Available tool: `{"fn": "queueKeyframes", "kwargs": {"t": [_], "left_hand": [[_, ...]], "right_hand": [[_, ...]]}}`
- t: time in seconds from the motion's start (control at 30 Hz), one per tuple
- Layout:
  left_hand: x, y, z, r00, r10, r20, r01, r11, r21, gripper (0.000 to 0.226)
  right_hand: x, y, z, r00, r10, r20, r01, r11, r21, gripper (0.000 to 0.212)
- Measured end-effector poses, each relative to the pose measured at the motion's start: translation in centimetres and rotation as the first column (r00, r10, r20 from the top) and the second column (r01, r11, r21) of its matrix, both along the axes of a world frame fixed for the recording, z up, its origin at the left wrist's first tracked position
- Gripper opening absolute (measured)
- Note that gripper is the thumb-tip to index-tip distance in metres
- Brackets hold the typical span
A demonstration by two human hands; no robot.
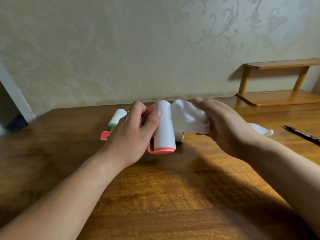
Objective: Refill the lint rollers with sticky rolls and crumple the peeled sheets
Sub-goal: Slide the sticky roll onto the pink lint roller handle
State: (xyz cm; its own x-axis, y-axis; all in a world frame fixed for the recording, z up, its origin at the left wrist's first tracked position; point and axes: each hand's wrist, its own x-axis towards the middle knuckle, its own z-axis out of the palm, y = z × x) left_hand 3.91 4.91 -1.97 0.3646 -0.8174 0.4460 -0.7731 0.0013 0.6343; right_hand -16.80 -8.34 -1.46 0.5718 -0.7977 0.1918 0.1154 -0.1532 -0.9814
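Head: left hand (131, 134) grips pink roller (164, 130) near far table (72, 122) edge

Glossy wood desk (155, 196), smooth plastic roller frame (161, 150), matt white paper roll (164, 129), thin creased paper sheet (187, 116) in my right hand (225, 125), matt embossed wallpaper (103, 49).

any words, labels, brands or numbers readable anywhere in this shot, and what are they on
No text can be read in this view.
On the black pen lying on the wooden table: faint pale marks on the barrel, too blurred to read.
On the pink-framed lint roller with a white sticky roll: no print shows.
On the peeled white sheet: blank.
On the green-ended white lint roller: no print shows.
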Motion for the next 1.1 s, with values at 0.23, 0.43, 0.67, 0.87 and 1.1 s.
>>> {"fn": "queueKeyframes", "kwargs": {"t": [0.23, 0.43, 0.67, 0.87, 1.1], "left_hand": [[-0.1, 0.3, 0.2, 0.999, -0.029, 0.044, 0.029, 0.999, -0.014, 0.051], [-0.1, 0.2, 0.4, 0.998, -0.029, 0.053, 0.028, 0.999, 0.014, 0.068], [0.5, 0.3, 0.7, 0.999, 0.044, 0.019, -0.044, 0.999, 0.019, 0.071], [0.7, 0.2, 0.6, 0.999, 0.044, -0.011, -0.044, 0.999, 0.014, 0.072], [0.8, 0.2, 0.4, 0.998, 0.005, -0.061, -0.007, 0.999, -0.040, 0.071]], "right_hand": [[0.0, 0.1, -0.6, 0.991, 0.016, -0.130, -0.039, 0.983, -0.179, 0.045], [0.2, 0.0, -0.9, 1.000, 0.023, 0.001, -0.023, 0.996, -0.086, 0.032], [0.1, -0.6, -0.7, 0.992, 0.037, 0.119, -0.036, 0.999, -0.009, 0.023], [-0.3, -1.4, -0.7, 0.985, -0.016, 0.172, 0.007, 0.999, 0.050, 0.016], [-0.7, -2.0, -0.4, 0.965, -0.116, 0.235, 0.075, 0.981, 0.177, 0.033]]}}
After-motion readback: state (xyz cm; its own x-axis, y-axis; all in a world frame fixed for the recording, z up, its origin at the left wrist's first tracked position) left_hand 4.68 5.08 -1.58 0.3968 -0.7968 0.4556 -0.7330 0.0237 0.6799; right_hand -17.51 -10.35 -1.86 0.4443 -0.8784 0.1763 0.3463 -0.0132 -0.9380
